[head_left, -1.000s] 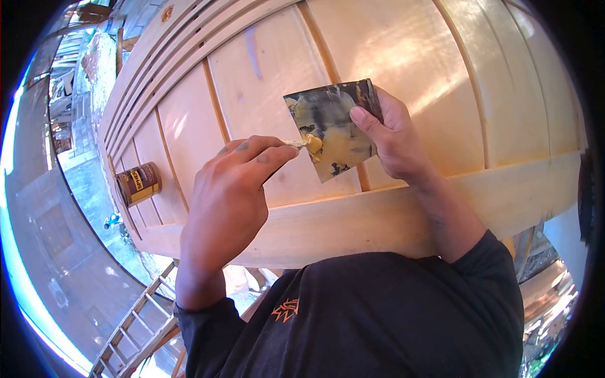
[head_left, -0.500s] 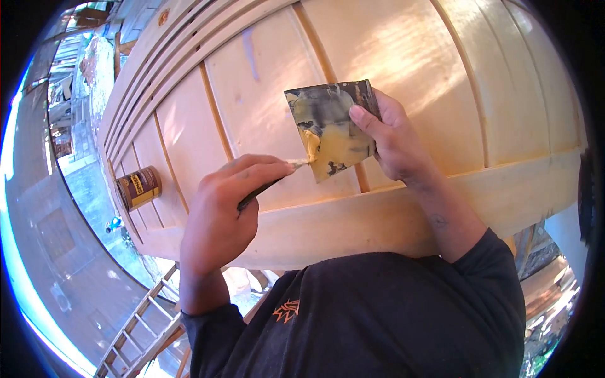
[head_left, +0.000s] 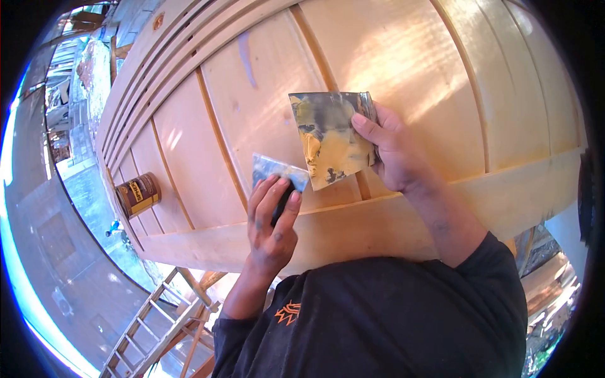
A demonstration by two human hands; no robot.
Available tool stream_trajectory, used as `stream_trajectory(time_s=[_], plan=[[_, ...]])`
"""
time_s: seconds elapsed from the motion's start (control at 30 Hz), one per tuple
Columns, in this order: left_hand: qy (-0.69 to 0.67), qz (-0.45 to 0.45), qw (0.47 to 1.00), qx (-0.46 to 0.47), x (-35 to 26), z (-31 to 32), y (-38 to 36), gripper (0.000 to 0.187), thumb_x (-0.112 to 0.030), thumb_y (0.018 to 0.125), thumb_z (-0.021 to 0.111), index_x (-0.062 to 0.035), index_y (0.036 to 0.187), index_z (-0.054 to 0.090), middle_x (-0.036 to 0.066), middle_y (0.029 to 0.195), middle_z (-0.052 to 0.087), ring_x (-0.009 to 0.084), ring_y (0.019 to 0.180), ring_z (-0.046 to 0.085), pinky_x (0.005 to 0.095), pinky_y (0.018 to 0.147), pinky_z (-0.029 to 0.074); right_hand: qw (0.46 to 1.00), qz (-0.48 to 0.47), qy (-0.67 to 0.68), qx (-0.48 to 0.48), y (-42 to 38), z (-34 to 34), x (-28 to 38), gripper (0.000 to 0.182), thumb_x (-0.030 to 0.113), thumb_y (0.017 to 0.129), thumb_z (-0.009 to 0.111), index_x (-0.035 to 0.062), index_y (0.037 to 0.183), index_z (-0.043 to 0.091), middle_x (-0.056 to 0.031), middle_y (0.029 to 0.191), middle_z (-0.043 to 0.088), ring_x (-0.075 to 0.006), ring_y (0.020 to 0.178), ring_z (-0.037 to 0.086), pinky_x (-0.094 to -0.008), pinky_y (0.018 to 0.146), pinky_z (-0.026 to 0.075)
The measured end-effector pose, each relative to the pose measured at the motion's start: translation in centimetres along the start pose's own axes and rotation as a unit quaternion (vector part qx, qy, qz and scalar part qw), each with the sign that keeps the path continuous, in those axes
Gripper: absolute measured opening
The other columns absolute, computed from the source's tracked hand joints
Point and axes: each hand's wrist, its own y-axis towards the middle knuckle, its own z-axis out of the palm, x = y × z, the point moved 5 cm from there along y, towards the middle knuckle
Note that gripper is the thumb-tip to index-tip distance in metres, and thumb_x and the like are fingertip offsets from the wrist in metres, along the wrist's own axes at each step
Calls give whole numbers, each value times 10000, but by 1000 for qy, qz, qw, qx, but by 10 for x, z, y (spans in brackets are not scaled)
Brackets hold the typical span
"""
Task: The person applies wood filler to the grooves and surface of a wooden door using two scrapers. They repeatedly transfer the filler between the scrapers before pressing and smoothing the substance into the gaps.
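My left hand [head_left: 272, 217] grips a putty knife [head_left: 275, 170] with a wide, smeared metal blade and a dark handle, its fingers pressed along the blade. The blade's right corner is close to the lower left edge of a dark square board [head_left: 331, 135], which my right hand [head_left: 391, 145] holds with the thumb on top and the fingers behind. Yellow-tan putty [head_left: 334, 154] coats the lower part of that board, thicker along its left edge. Both hands are above a pale wooden panel door [head_left: 252, 126] with grooves between its panels.
A brown and yellow can [head_left: 138, 194] stands on the left end of the wooden door. Below it on the left leans a ladder [head_left: 145, 324] beside wooden supports. A grey sheet surface [head_left: 57, 252] stretches along the far left.
My left hand has turned and drawn back from the board, so the putty knife blade now faces up flat. The board in my right hand has shifted slightly downward.
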Motion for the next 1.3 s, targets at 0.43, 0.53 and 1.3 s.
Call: stream_trajectory(time_s=[0.43, 0.53, 1.3], plan=[[109, 5, 980, 169, -28, -39, 54, 413, 27, 712, 612, -112, 1095, 677, 104, 1145, 621, 333, 1120, 570, 523, 994, 410, 986, -126, -110, -13, -1, 1, 11, 226, 93, 971, 501, -15, 1165, 542, -45, 1042, 636, -89, 937, 580, -257, 871, 470], [121, 11, 967, 225, -29, -30, 59, 407, 26, 714, 604, -96, 1096, 672, 100, 1128, 624, 334, 1102, 576, 520, 977, 419, 981, -143, -130, -21, -3, 2, 12, 221, 87, 969, 497, -19, 1158, 544, -43, 1030, 637, -89, 929, 578, -257, 862, 471], [-13, -146, 904, 402, -55, 9, 24, 464, -18, 801, 548, 38, 1261, 541, 186, 1299, 532, 353, 1213, 513, 470, 1020, 404, 910, -269, -306, -73, -7, -4, 29, 210, 120, 979, 502, -9, 1138, 550, 26, 915, 584, -24, 799, 491, -190, 722, 404]])
